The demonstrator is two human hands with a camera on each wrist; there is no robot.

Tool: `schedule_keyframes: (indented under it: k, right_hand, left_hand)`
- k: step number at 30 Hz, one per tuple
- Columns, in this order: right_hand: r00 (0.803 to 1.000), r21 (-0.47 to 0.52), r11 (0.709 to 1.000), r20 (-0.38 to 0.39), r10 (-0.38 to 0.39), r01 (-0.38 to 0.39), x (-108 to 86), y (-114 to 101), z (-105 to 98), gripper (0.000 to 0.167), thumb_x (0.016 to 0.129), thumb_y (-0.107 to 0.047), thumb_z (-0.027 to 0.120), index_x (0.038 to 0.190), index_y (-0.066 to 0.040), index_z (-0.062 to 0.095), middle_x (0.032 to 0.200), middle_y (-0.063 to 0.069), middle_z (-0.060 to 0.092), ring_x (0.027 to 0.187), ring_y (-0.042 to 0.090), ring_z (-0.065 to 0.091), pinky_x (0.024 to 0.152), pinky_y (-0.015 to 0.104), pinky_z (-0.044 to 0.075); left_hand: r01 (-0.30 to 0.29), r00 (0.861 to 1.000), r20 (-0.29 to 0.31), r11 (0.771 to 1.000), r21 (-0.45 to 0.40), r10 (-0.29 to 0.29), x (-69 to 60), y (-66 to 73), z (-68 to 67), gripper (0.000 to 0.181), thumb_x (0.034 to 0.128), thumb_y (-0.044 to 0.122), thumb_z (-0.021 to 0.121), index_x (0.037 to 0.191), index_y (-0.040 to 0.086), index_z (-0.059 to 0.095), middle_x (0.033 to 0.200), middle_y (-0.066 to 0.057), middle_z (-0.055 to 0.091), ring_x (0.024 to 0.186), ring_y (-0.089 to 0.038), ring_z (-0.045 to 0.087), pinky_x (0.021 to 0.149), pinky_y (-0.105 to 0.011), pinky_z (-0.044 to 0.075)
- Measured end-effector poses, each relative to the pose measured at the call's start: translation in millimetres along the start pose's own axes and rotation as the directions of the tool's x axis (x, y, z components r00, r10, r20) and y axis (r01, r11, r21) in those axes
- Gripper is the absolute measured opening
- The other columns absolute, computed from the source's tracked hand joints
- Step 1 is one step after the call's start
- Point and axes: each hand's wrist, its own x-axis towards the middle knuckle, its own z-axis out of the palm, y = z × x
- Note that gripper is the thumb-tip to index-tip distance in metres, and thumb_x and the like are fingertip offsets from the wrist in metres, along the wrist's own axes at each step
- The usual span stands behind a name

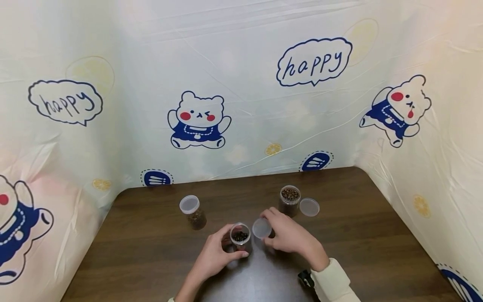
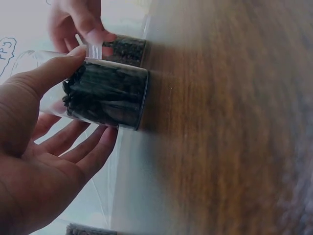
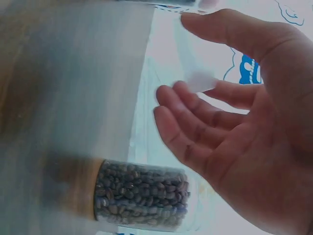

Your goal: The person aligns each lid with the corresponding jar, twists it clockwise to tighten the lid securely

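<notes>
Left hand (image 1: 216,256) round the open dark-bean jar (image 1: 241,240), lid (image 1: 262,229) just to its right.
The left thumb and fingers grasp that jar, upright on the table (image 1: 151,264); the right hand (image 1: 289,234) grips the lid by its edge. Best, I judge, to keep the jar steady and the lid level, fingertips off its underside. Beyond the jar: a capped jar (image 1: 195,216) leftward, a brown-bean jar (image 1: 289,203) and loose lid (image 1: 309,207) rightward.

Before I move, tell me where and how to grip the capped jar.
I'd grip the capped jar around its wall, below the lid, coming from the left: it stands upright, the wall is round, and the table on that side is bare.
</notes>
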Motion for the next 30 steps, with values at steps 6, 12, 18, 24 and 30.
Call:
schedule_keyframes:
  k: [6, 12, 18, 24, 30]
  right_hand:
    - [0.995, 0.048, 0.998, -0.101, -0.023, 0.028, -0.6, -3, -6, 0.053, 0.086, -0.019, 0.085, 0.131, -0.006, 0.059, 0.119, 0.004, 0.058, 0.103, 0.014, 0.061, 0.091, 0.036, 0.059]
    - [0.994, 0.137, 0.989, -0.1, -0.041, 0.055, 0.6, -6, -13, 0.053, 0.083, -0.016, 0.086, 0.127, -0.009, 0.056, 0.118, 0.003, 0.062, 0.102, 0.013, 0.062, 0.087, 0.032, 0.057]
    - [0.997, 0.217, 0.974, -0.046, -0.06, 0.068, 3.6, -14, -20, 0.052, 0.083, -0.014, 0.085, 0.124, -0.014, 0.053, 0.106, -0.003, 0.068, 0.094, 0.01, 0.065, 0.082, 0.027, 0.057]
    - [0.993, 0.246, 0.963, -0.052, -0.103, 0.112, 5.7, -24, -27, 0.055, 0.083, -0.018, 0.089, 0.128, -0.015, 0.057, 0.114, -0.004, 0.065, 0.103, 0.01, 0.067, 0.092, 0.036, 0.061]
    - [0.99, 0.237, 0.961, -0.048, -0.132, 0.139, 5.6, -35, -33, 0.054, 0.085, -0.035, 0.09, 0.13, -0.022, 0.063, 0.116, -0.006, 0.059, 0.1, 0.008, 0.061, 0.087, 0.031, 0.06]
  left_hand:
    - [0.011, 1.0, 0.005, 1.0, 0.005, -0.011, 0.0, 1.7, -0.5, 0.062, 0.0786, 0.024, 0.094, 0.133, 0.028, 0.065, 0.122, 0.0, 0.076, 0.107, -0.009, 0.074, 0.094, -0.036, 0.062]
    - [0.002, 1.0, 0.009, 1.0, 0.0, -0.002, 0.5, 1.7, -0.8, 0.062, 0.0785, 0.025, 0.095, 0.133, 0.028, 0.065, 0.123, 0.0, 0.076, 0.107, -0.011, 0.074, 0.094, -0.037, 0.062]
    - [-0.008, 1.0, 0.013, 1.0, -0.013, 0.009, 0.2, 0.4, -0.7, 0.062, 0.0788, 0.026, 0.094, 0.134, 0.027, 0.065, 0.124, -0.002, 0.075, 0.107, -0.01, 0.074, 0.092, -0.032, 0.062]
    - [-0.03, 0.999, 0.014, 0.999, -0.019, 0.031, 0.1, -0.6, -0.2, 0.062, 0.079, 0.024, 0.094, 0.134, 0.024, 0.065, 0.123, -0.003, 0.075, 0.107, -0.01, 0.074, 0.092, -0.031, 0.062]
    - [-0.005, 1.0, 0.019, 1.0, -0.021, 0.005, 0.6, 0.7, -0.7, 0.062, 0.0797, 0.017, 0.093, 0.133, 0.029, 0.064, 0.125, 0.001, 0.075, 0.109, -0.009, 0.073, 0.095, -0.029, 0.061]
